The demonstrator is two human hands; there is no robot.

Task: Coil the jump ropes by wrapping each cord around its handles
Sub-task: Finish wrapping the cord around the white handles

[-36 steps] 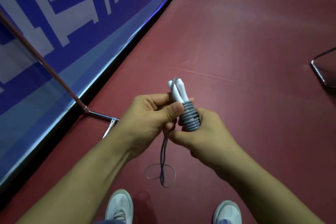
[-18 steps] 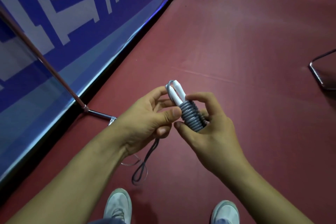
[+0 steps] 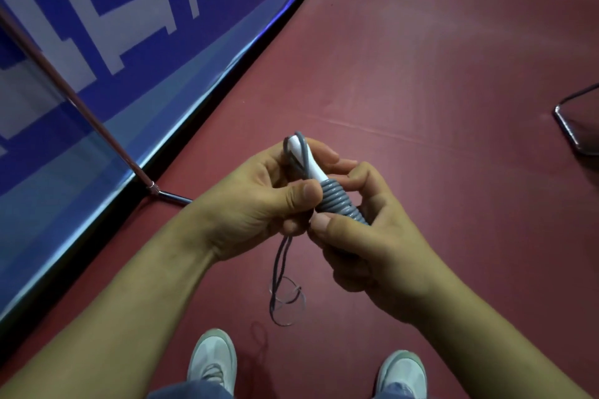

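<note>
Two white jump rope handles [image 3: 309, 161] are held side by side, tips pointing up and away. Grey cord [image 3: 337, 201] is wound in tight turns around their lower part. My right hand [image 3: 366, 243] grips the wound bundle from below and the right. My left hand [image 3: 259, 197] pinches the grey cord beside the handles, thumb against the top turns. A strand of cord runs up over the handle tips. A short loop of loose cord [image 3: 280, 288] hangs below my hands, blurred at its lower end.
I stand on a dark red floor [image 3: 421, 74]; my two pale shoes [image 3: 214, 359] show at the bottom. A blue and white banner barrier [image 3: 97, 42] on a metal stand [image 3: 155, 188] runs along the left. A dark metal frame [image 3: 573, 126] lies at the right edge.
The loose loop has swung back from the left to hang under my hands. My left hand has drawn the cord up over the handle tips, and its fingers have closed round the handles.
</note>
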